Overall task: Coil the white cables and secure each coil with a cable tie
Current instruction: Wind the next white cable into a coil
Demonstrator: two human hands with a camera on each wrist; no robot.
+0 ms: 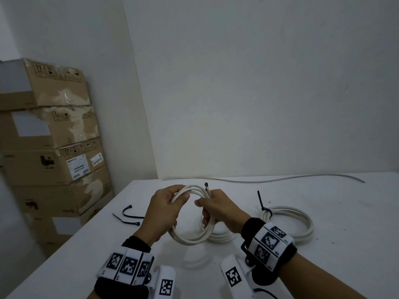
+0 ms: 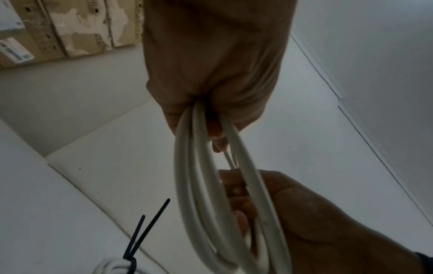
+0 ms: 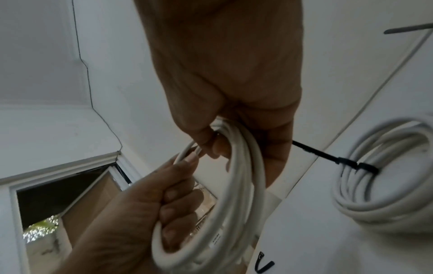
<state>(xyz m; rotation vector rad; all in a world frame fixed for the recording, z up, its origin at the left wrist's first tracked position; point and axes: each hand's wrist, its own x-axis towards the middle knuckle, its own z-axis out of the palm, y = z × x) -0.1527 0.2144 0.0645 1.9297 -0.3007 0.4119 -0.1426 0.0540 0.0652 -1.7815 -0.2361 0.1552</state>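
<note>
Both hands hold a coil of white cable (image 1: 192, 239) above the white table (image 1: 323, 266). My left hand (image 1: 172, 199) grips the coil's left side, fingers curled round the loops (image 2: 199, 185). My right hand (image 1: 207, 205) grips the right side near the cut cable end (image 1: 206, 186), also with curled fingers (image 3: 211, 144). More white loops (image 1: 222, 236) lie on the table under the right hand. A finished coil (image 1: 302, 221) lies to the right, bound with a black cable tie (image 1: 262, 203). Loose black cable ties (image 1: 129, 217) lie left of my left hand.
A long white cable (image 1: 280, 179) runs along the table's back edge by the wall. Stacked cardboard boxes (image 1: 49, 147) stand left of the table. The table's left edge (image 1: 86, 234) runs diagonally close to my left wrist.
</note>
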